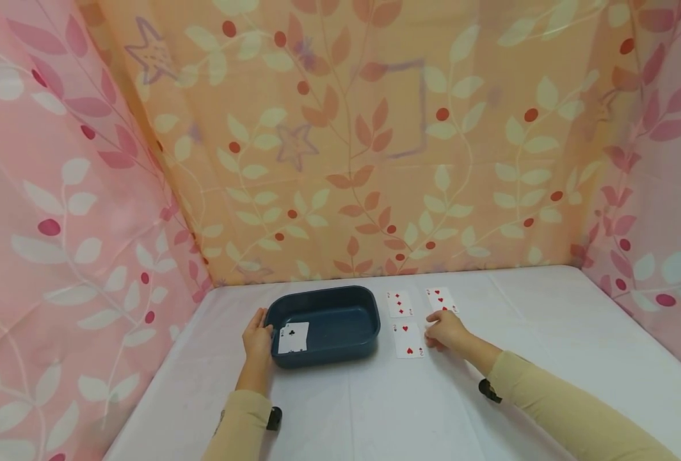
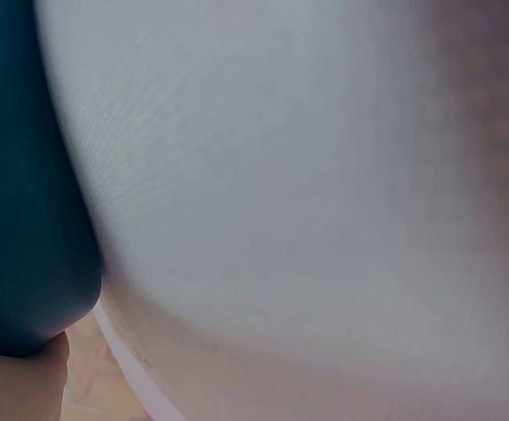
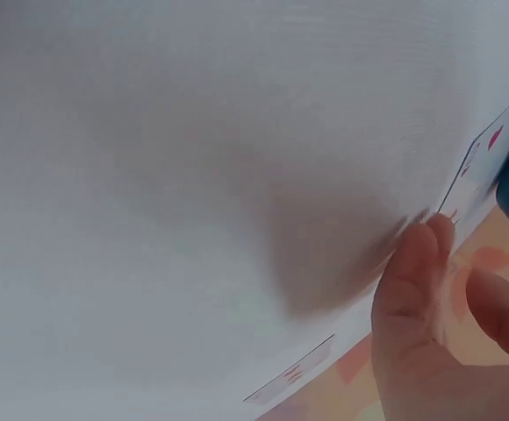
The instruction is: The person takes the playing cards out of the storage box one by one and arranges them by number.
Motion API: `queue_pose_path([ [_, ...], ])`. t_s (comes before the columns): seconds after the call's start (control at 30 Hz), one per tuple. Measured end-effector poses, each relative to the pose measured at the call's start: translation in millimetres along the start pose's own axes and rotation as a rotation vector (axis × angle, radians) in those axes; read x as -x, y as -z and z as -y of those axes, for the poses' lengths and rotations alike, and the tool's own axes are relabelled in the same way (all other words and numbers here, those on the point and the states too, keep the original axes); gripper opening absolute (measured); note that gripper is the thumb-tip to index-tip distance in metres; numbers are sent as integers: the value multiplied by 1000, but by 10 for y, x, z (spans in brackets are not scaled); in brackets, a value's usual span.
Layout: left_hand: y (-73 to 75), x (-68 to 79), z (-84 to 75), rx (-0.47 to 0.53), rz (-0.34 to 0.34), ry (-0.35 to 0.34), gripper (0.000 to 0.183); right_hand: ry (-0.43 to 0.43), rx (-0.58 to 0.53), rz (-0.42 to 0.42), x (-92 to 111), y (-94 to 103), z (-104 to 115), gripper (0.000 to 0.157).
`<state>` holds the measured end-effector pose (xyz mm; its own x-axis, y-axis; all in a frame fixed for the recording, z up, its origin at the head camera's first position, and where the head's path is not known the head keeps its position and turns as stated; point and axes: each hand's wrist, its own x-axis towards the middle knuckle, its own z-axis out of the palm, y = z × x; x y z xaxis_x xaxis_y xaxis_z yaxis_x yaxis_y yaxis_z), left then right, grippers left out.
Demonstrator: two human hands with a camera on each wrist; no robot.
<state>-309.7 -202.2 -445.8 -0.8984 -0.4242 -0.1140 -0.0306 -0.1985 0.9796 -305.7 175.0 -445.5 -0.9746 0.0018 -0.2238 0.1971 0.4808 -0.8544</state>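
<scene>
A dark blue rectangular tub (image 1: 326,362) stands on the white-covered table. At its left end my left hand (image 1: 256,339) grips the rim, the thumb over the edge and the fingers along the outside. Inside the tub, at the front left, lies a playing card with clubs (image 1: 293,337); whether others lie under it I cannot tell. To the right of the tub is a two of hearts (image 1: 408,339). My right hand (image 1: 447,331) is at that card's right edge, fingertips low at the table and the thumb apart from them in the right wrist view.
Behind the two of hearts lies a three of diamonds (image 1: 400,304). A heart card (image 1: 441,298) lies to its right, its lower part hidden behind my right hand. Patterned cloth (image 1: 346,160) hangs along the table's back and sides.
</scene>
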Motion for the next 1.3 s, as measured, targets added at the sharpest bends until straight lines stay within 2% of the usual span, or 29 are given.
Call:
queue_pose_path([
  [0.2, 5, -25, 23, 7, -3, -2, 57, 48, -161, 16, 15, -89, 100, 40],
  [0.43, 10, -30, 25, 5, -4, -17, 57, 95, -414, 96, 46, -301, 394, 43],
  [0.73, 2, -5, 1, 16, 6, -24, 58, 181, -553, 202, 81, -599, 680, 43],
  [1.03, -19, -11, -4, 26, 0, -33, 57, 273, -584, 295, 55, -992, 812, 43],
  [1.13, -17, -12, 7, 30, -1, -36, 58, 288, -524, 337, 21, -1130, 849, 44],
  [1.3, 2, -13, 21, 24, -6, -39, 57, 253, -381, 398, -84, -1352, 934, 51],
])
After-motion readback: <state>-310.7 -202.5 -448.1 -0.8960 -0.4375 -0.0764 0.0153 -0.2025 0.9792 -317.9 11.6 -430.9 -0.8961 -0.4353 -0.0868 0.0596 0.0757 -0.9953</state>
